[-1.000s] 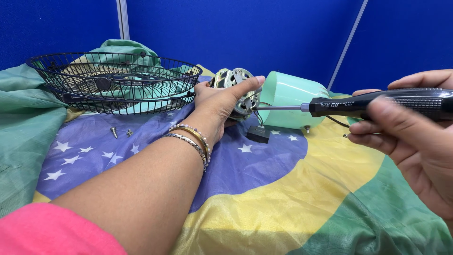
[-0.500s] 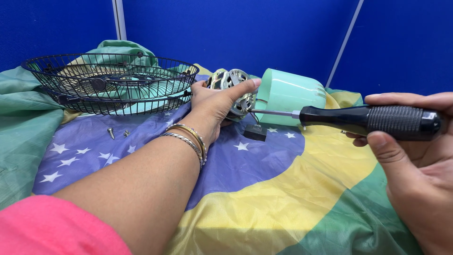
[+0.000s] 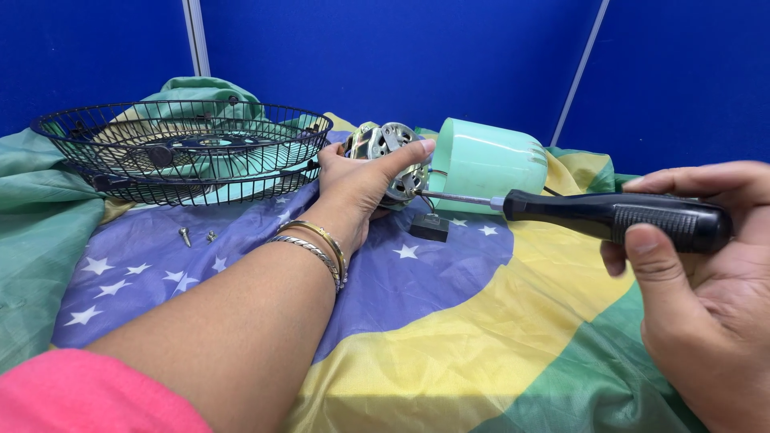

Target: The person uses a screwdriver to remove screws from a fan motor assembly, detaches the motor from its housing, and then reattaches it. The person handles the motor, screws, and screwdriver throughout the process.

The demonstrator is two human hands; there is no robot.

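Both hands grip: left hand (image 3: 361,180) fingers clasp motor (image 3: 385,152), right hand (image 3: 706,297) fingers wrap screwdriver (image 3: 609,215)

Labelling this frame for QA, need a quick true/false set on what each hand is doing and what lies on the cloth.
1. The left hand grips the metal fan motor. True.
2. The right hand holds a hammer. False: it holds a black-handled screwdriver, its tip at the motor.
3. The wire fan guard lies to the left of the motor. True.
4. The mint-green housing sits inside the fan guard. False: it lies to the right of the motor, apart from the guard.
5. Two loose screws lie on the cloth in front of the guard. True.
6. The left wrist is bare. False: it wears bangles.
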